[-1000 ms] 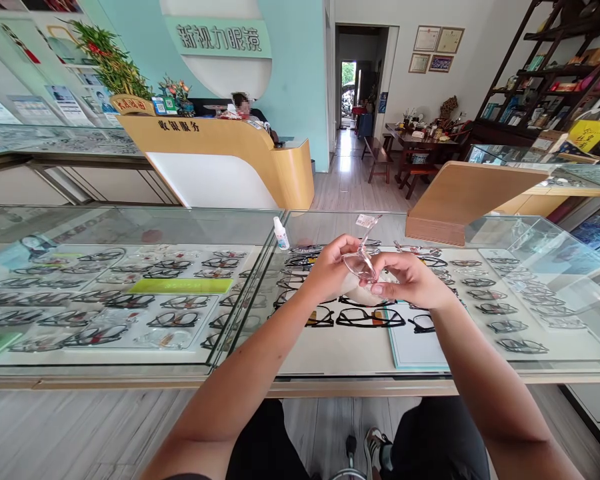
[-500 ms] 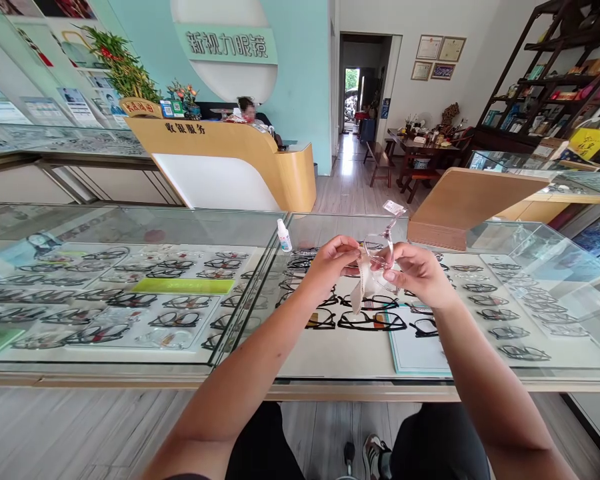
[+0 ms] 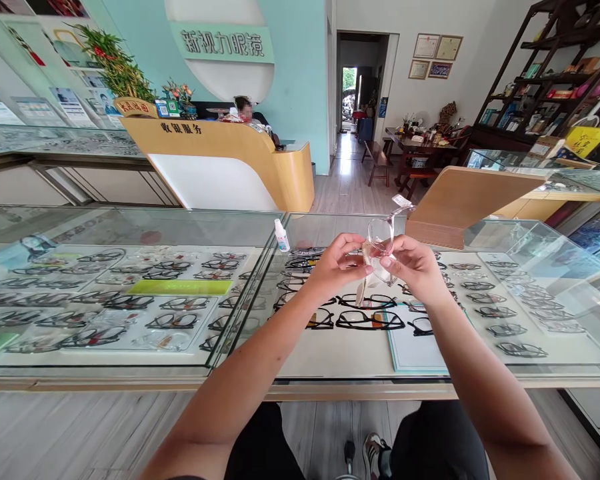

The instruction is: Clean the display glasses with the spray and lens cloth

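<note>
Above a glass display counter (image 3: 260, 230) I hold a pair of clear-framed glasses (image 3: 381, 235) with a small price tag (image 3: 401, 201) on one arm. My right hand (image 3: 417, 267) pinches the frame by one lens. My left hand (image 3: 336, 265) is closed on a pale cleaning cloth (image 3: 364, 280) that hangs down and is pressed against the lens. Both hands meet over the counter's right section. Rows of dark-framed glasses (image 3: 360, 319) lie under the glass below.
A small white dropper bottle (image 3: 281, 235) stands on the counter to the left of my hands. A wooden mirror stand (image 3: 460, 200) sits at the right. Behind are a curved reception desk (image 3: 230, 157) with a seated person (image 3: 245, 110), a wooden table (image 3: 420, 143), and shelves (image 3: 555, 80).
The glasses have turned from lying low between my hands to standing upright, tag arm raised to the right. The cloth came out and now hangs under my left hand.
</note>
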### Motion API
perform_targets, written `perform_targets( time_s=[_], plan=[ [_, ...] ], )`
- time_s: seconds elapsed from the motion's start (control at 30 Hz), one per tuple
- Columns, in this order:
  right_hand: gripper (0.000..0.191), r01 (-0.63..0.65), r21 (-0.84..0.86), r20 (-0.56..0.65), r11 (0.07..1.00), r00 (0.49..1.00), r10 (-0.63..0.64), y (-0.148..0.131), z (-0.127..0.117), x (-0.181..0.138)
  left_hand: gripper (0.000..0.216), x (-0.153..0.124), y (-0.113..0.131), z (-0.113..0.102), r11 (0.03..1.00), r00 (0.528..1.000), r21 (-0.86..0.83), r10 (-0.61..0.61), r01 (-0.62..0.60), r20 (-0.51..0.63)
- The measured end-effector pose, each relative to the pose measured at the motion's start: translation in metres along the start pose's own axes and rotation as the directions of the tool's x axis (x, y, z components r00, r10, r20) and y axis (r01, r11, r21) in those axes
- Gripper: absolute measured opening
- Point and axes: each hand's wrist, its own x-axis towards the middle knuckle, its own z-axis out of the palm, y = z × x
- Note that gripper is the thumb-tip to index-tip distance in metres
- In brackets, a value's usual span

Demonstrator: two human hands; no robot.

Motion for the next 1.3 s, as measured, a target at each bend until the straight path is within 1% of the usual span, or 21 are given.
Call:
perform_targets(
  time_s=[0.1,0.23,0.33,0.43,0.5,0.57,0.67,0.77,0.83,0.93,1.07,1.13,1.17,1.23,1.3],
  plan=[
    [0.023,-0.014,0.019,-0.039,1.000,0.999,0.014,-0.001,0.003,0.000,0.058,0.000,-0.004,0.002,0.999,0.999,0.031,0.044,-0.043,-0.032],
    [0.020,-0.052,0.070,-0.058,0.996,0.997,0.056,0.002,0.002,0.001,0.059,0.002,-0.007,0.001,0.999,0.998,0.024,0.034,-0.032,-0.062],
    [0.020,-0.051,0.179,-0.082,0.983,0.994,0.066,0.004,-0.003,0.003,0.056,0.002,-0.006,-0.003,0.999,0.998,-0.003,0.043,-0.044,-0.055],
    [0.025,-0.084,0.300,-0.098,0.950,0.988,0.119,0.002,-0.009,0.006,0.054,0.004,-0.003,-0.007,0.995,0.994,-0.075,0.059,-0.066,-0.087],
    [0.026,-0.137,0.373,-0.066,0.918,0.983,0.174,0.002,-0.013,0.007,0.054,0.005,0.000,-0.010,0.985,0.989,-0.149,0.067,-0.087,-0.132],
    [0.026,-0.195,0.441,0.001,0.876,0.976,0.217,0.003,-0.014,0.007,0.057,0.008,0.003,-0.014,0.970,0.979,-0.215,0.076,-0.117,-0.188],
    [0.027,-0.242,0.521,0.093,0.818,0.969,0.228,0.007,-0.011,0.005,0.059,0.011,0.007,-0.017,0.951,0.960,-0.266,0.083,-0.157,-0.269],
    [0.027,-0.256,0.532,0.142,0.808,0.967,0.212,0.010,-0.003,0.002,0.056,0.013,0.008,-0.019,0.935,0.945,-0.305,0.077,-0.179,-0.318],
    [0.025,-0.253,0.509,0.141,0.823,0.967,0.210,0.012,0.002,0.001,0.054,0.015,0.006,-0.020,0.924,0.942,-0.341,0.057,-0.176,-0.331],
    [0.024,-0.221,0.464,0.091,0.858,0.975,0.202,0.011,0.006,0.000,0.051,0.017,0.001,-0.021,0.909,0.937,-0.386,0.015,-0.159,-0.350],
    [0.021,-0.137,0.400,-0.011,0.906,0.988,0.154,0.006,0.004,0.001,0.042,0.020,-0.007,-0.023,0.915,0.906,-0.376,-0.026,-0.149,-0.422],
    [0.020,-0.091,0.368,-0.042,0.925,0.992,0.115,0.004,0.002,0.002,0.039,0.020,-0.009,-0.024,0.910,0.899,-0.402,-0.090,-0.101,-0.429],
    [0.020,-0.074,0.353,-0.050,0.933,0.994,0.098,0.003,0.002,0.002,0.037,0.020,-0.009,-0.023,0.900,0.900,-0.433,-0.143,-0.055,-0.412],
    [0.019,-0.055,0.331,-0.052,0.942,0.996,0.077,0.002,0.001,0.002,0.031,0.019,-0.007,-0.022,0.862,0.902,-0.501,-0.277,0.081,-0.331],
    [0.018,-0.048,0.331,-0.050,0.943,0.996,0.068,0.001,0.000,0.002,0.023,0.018,-0.005,-0.020,0.814,0.891,-0.528,-0.402,0.241,-0.212]
  ],
)
